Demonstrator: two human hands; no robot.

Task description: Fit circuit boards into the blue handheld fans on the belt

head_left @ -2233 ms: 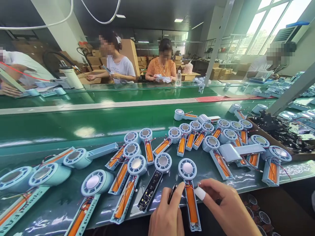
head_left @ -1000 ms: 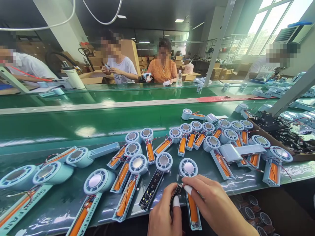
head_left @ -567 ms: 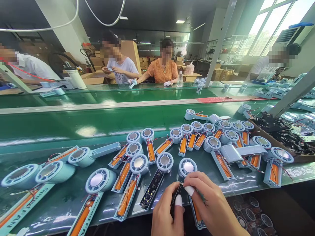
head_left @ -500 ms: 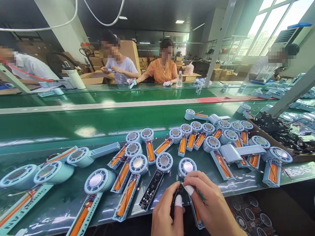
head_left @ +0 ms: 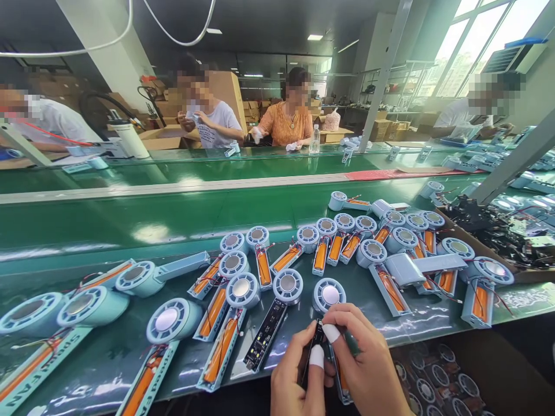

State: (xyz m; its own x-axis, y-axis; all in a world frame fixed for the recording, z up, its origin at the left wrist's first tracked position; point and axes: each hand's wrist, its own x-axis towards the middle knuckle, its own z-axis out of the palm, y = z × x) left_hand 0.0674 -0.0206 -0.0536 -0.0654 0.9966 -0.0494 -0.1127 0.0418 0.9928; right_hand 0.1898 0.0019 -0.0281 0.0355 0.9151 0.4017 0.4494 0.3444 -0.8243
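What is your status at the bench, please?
Left grip holding black circuit board; right grip at its upper end. Light-blue fan alongside, handle partly blocked from view by right grip.

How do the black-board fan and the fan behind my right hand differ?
On the board fan, the handle shows a black board; on the covered fan, an orange piece. The board fan's handle slants lower left, the covered fan's lower right. The covered fan's disc looks brighter than the board fan's. Both have round heads.
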